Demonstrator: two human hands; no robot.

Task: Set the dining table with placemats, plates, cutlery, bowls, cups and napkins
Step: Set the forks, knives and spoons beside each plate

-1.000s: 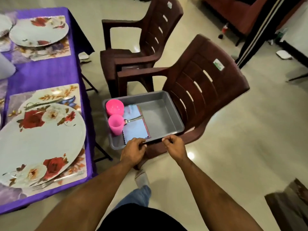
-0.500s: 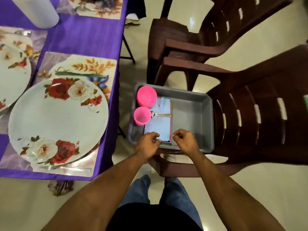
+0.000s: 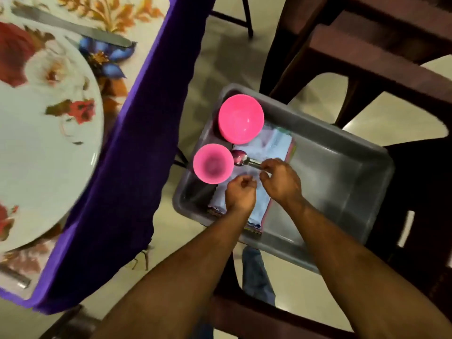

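Tub (image 3: pixel 342 167) on the chair seat holds a pink bowl (image 3: pixel 241 118), pink cup (image 3: pixel 212 163), spoon (image 3: pixel 241 159) and folded napkins (image 3: pixel 274 148). Your right hand (image 3: pixel 281 181) curls onto the spoon's handle; your left hand (image 3: pixel 241 192) hovers curled over the napkins, its grip unclear.

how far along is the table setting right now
Done: a floral plate sits on its placemat with a knife beside it. In hand: the right hand pinches the spoon in the grey tub. Left: pink bowl, pink cup and napkins.
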